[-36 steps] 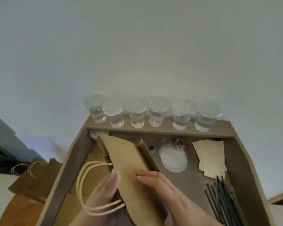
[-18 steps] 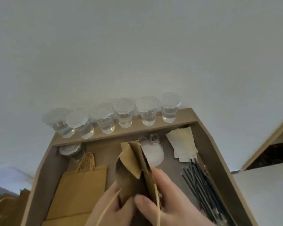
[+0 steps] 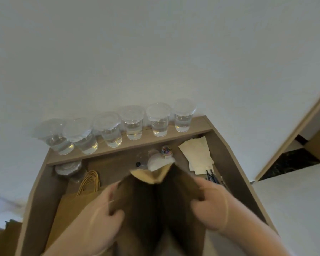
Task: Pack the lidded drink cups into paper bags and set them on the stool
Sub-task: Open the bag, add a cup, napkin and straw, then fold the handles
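Note:
I hold a brown paper bag (image 3: 155, 209) over the wooden counter, its mouth pulled wide toward me. My left hand (image 3: 102, 217) grips the bag's left edge and my right hand (image 3: 209, 206) grips its right edge. Its string handles lie across both hands. Several clear lidded drink cups (image 3: 132, 124) with water stand in a row on the raised shelf (image 3: 198, 129) at the back, against the white wall. The stool is not in view.
A stack of flat paper bags (image 3: 70, 204) with yellow handles lies at the left of the counter. Spare lids (image 3: 67, 168) sit in the back left corner. Paper napkins (image 3: 198, 156) and black straws (image 3: 211, 175) lie at the right. More bags (image 3: 2, 237) show at the far left.
The folded bag has been pulled open: my hands moved apart to its two sides. The view has shifted a little to the right.

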Motion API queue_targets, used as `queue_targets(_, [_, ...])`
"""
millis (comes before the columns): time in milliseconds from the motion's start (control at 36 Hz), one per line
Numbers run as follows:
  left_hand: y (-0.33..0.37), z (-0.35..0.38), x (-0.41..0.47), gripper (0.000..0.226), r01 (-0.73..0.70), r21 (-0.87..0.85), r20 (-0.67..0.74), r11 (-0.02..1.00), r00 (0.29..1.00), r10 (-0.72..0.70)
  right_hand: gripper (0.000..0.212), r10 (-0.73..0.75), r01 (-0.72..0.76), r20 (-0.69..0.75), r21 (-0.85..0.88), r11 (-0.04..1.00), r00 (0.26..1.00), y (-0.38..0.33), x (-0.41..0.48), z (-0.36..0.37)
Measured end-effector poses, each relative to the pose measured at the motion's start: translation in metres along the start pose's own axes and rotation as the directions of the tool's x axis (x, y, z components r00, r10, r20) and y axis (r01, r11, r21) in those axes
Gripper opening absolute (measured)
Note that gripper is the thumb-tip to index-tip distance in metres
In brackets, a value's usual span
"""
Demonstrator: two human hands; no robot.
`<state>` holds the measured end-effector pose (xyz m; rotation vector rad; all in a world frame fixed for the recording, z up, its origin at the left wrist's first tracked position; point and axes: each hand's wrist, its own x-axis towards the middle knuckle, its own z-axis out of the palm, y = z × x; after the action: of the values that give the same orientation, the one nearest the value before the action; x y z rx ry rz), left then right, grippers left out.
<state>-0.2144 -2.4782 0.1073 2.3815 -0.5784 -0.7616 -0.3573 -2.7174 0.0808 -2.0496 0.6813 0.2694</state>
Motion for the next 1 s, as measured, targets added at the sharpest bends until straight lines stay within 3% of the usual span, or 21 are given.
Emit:
queue_targets(111, [-0.024,-0.034,0.0,0.063,0.102,-0.102,0.031,0.99,0.995,-0.1,0.055,0.116,-0.115,-0.079,0.013,0.993,0.99,0.022,0.015,-0.023])
queue_targets(194, [-0.023,-0.047,-0.002,0.063,0.103,-0.103,0.115,0.989,0.989,-0.091,0.055,0.186,-0.183,-0.021,0.1,0.978,0.982,0.025,0.023,-0.031])
queue_targets(278, [-0.008,-0.037,-0.005,0.047,0.045,-0.053,0.223,0.998,0.974,-0.032,0.05,0.101,-0.103,0.036,0.045,0.994,0.994,0.012,0.02,-0.021])
queue_targets(333, [-0.006,-0.025,-0.004,0.039,-0.01,0.048,0.222,0.999,0.975,-0.001,0.047,0.01,-0.009,0.119,-0.005,1.0,0.993,0.001,0.017,-0.005])
queue_targets(444, [-0.011,-0.009,0.0,0.01,0.034,-0.046,0.193,0.998,0.981,-0.025,0.043,-0.114,0.117,0.234,0.002,0.993,0.966,-0.01,0.022,0.018])
queue_targets(528, [-0.02,-0.007,0.004,0.016,0.136,-0.1,0.159,0.986,0.98,-0.119,0.051,-0.177,0.17,0.241,0.05,0.984,0.954,-0.006,0.028,0.023])
queue_targets(611, [-0.03,-0.006,0.004,0.024,0.221,-0.162,0.11,0.962,0.973,-0.205,0.034,-0.211,0.174,0.187,0.196,0.965,0.959,0.007,0.036,0.021])
queue_targets(722, [-0.036,-0.006,0.001,0.018,0.313,-0.324,0.073,0.893,0.949,-0.307,0.024,-0.085,0.067,0.062,0.251,0.966,0.994,0.039,0.069,0.019])
queue_targets(861, [-0.039,-0.004,0.005,0.02,0.291,-0.382,0.02,0.877,0.952,-0.307,0.03,0.098,-0.108,-0.137,-0.061,0.992,0.986,0.1,0.12,0.031])
queue_targets(1000, [-0.042,-0.002,0.006,0.021,0.256,-0.4,0.009,0.88,0.961,-0.276,0.038,0.232,-0.25,-0.143,-0.121,0.961,0.962,0.141,0.141,0.046])
